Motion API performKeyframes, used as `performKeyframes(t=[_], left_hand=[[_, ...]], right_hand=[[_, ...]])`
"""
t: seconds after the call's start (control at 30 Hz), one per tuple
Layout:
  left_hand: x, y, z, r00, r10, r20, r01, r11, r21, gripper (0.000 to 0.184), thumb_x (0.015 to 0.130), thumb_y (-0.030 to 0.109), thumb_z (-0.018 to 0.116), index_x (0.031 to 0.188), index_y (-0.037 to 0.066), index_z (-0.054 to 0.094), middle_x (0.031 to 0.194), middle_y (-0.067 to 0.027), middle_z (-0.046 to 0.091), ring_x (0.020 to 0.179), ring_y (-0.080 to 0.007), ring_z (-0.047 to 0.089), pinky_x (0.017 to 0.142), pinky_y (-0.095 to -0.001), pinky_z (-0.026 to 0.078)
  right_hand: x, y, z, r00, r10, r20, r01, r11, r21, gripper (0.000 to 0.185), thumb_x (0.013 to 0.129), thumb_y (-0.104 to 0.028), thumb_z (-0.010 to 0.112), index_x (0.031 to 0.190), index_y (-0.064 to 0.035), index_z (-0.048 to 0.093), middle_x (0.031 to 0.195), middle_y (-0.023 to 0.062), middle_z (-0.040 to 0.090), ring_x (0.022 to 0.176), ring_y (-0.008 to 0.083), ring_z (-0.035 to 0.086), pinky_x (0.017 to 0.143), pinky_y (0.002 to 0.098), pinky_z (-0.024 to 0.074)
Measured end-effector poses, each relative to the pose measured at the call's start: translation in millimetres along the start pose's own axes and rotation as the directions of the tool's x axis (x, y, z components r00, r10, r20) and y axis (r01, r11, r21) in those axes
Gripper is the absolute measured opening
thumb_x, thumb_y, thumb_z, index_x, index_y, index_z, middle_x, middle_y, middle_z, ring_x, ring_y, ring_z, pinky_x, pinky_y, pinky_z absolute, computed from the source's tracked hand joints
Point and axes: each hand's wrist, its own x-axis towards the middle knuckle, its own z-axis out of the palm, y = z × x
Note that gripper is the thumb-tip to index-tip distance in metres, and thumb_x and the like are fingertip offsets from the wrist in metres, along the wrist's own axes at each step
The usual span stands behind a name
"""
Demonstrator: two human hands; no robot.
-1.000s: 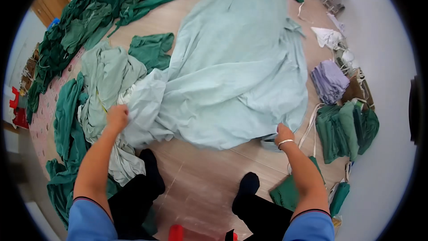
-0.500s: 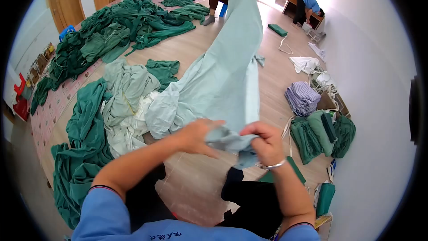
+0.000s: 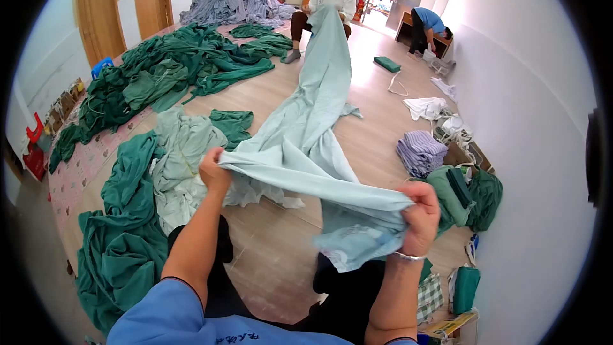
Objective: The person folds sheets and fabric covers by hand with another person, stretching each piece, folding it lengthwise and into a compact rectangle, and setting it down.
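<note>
A long pale green sheet (image 3: pixel 322 96) stretches across the floor from me to a seated person (image 3: pixel 329 3), who holds its far end up. My left hand (image 3: pixel 215 169) is closed on one corner of its near end. The other corner is gripped in my right hand (image 3: pixel 421 214), which wears a bracelet at the wrist. Between my hands the near edge is pulled fairly taut. Below my right hand a blurred flap hangs down, with faint markings I cannot read. Close to my left hand lies a heap of pale green cloth (image 3: pixel 185 144).
Dark green cloth (image 3: pixel 121 249) is heaped at my left, and a larger green pile (image 3: pixel 172 67) lies beyond. Along the right wall are folded striped cloth (image 3: pixel 421 153) and green bundles (image 3: pixel 485 201). Another person (image 3: pixel 431 25) bends over by the far right wall.
My hands have moved apart, left hand forward and left, right hand rightward, spreading the bunched near end of the sheet. The far end now hangs lower, with the seated person more in view.
</note>
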Motion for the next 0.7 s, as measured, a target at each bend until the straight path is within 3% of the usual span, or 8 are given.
performKeyframes(t=[0.13, 0.3, 0.33, 0.37, 0.43, 0.53, 0.6, 0.7], left_hand=[[29, -68, -4, 0.98, -0.015, -0.198, 0.037, 0.993, 0.108, 0.018, 0.073, 0.012, 0.053, 0.086, 0.006, 0.064, 0.082, -0.0138, 0.063, 0.076, -0.0293, 0.061, 0.067, -0.0338, 0.046], [57, -113, -19, 0.876, -0.286, -0.389, 0.267, 0.958, -0.104, 0.018, 0.075, 0.016, 0.053, 0.084, 0.003, 0.063, 0.078, -0.0121, 0.063, 0.069, -0.0263, 0.059, 0.065, -0.0313, 0.046], [65, -133, -6, 0.893, -0.402, -0.203, 0.226, 0.789, -0.571, 0.017, 0.075, 0.016, 0.054, 0.082, 0.003, 0.061, 0.074, -0.0122, 0.062, 0.067, -0.0264, 0.058, 0.063, -0.0314, 0.045], [68, -145, 0, 0.915, -0.403, 0.014, 0.197, 0.415, -0.888, 0.017, 0.075, 0.017, 0.055, 0.079, 0.002, 0.06, 0.071, -0.0123, 0.061, 0.064, -0.0264, 0.057, 0.061, -0.0315, 0.044], [31, 5, -34, 0.993, 0.06, -0.098, -0.093, 0.922, -0.376, 0.015, 0.074, 0.017, 0.056, 0.075, 0.002, 0.058, 0.066, -0.0127, 0.058, 0.059, -0.0274, 0.055, 0.057, -0.0327, 0.043], [-25, 116, -50, 0.844, 0.494, 0.208, -0.34, 0.794, -0.504, 0.021, 0.064, 0.018, 0.064, 0.08, 0.004, 0.061, 0.07, -0.0131, 0.06, 0.062, -0.0275, 0.06, 0.055, -0.0337, 0.046], [-51, 142, -48, 0.714, 0.669, 0.206, -0.495, 0.69, -0.527, 0.021, 0.061, 0.015, 0.064, 0.079, 0.004, 0.061, 0.069, -0.012, 0.06, 0.061, -0.0286, 0.06, 0.054, -0.0343, 0.047], [-62, 151, -53, 0.7, 0.66, 0.271, -0.486, 0.72, -0.496, 0.018, 0.059, 0.011, 0.065, 0.075, 0.003, 0.061, 0.068, -0.012, 0.06, 0.061, -0.0301, 0.06, 0.052, -0.0341, 0.047]], right_hand=[[3, -24, -38, 0.978, -0.199, -0.061, 0.2, 0.98, 0.012, 0.015, 0.073, -0.004, 0.053, 0.087, -0.0003, 0.05, 0.08, 0.0144, 0.053, 0.068, 0.0159, 0.048, 0.064, 0.0248, 0.0419], [3, -23, -58, 0.929, -0.332, -0.166, 0.277, 0.918, -0.285, 0.013, 0.075, 0.001, 0.046, 0.086, 0.0006, 0.051, 0.081, 0.0119, 0.054, 0.07, 0.0137, 0.05, 0.066, 0.0239, 0.0424], [6, -21, -58, 0.904, -0.344, -0.254, 0.206, 0.871, -0.446, 0.013, 0.074, 0.002, 0.045, 0.086, 0.001, 0.052, 0.082, 0.0104, 0.055, 0.071, 0.0127, 0.051, 0.067, 0.0235, 0.0424], [8, -11, -53, 0.906, -0.357, -0.229, 0.209, 0.846, -0.491, 0.016, 0.073, 0.003, 0.044, 0.086, 0.0019, 0.054, 0.084, 0.0075, 0.056, 0.073, 0.0112, 0.051, 0.069, 0.0229, 0.0421], [0, 8, -37, 0.976, -0.216, -0.037, 0.154, 0.795, -0.587, 0.019, 0.074, 0.002, 0.047, 0.091, 0.0006, 0.055, 0.085, 0.005, 0.055, 0.075, 0.0111, 0.051, 0.07, 0.0231, 0.0421], [-19, 34, 25, 0.922, 0.297, 0.25, -0.002, 0.648, -0.762, 0.041, 0.07, -0.019, 0.071, 0.103, -0.0021, 0.055, 0.078, 0.0048, 0.061, 0.072, 0.0146, 0.059, 0.065, 0.0272, 0.0463], [-38, 73, 44, 0.857, 0.184, 0.482, 0.294, 0.593, -0.75, 0.043, 0.068, -0.027, 0.071, 0.102, -0.0036, 0.056, 0.071, 0.0118, 0.061, 0.063, 0.026, 0.061, 0.058, 0.0328, 0.0467], [-53, 93, 54, 0.759, 0.522, 0.388, 0.273, 0.286, -0.919, 0.035, 0.068, -0.027, 0.067, 0.092, -0.0031, 0.059, 0.071, 0.0186, 0.059, 0.063, 0.0351, 0.058, 0.055, 0.0384, 0.0453]])
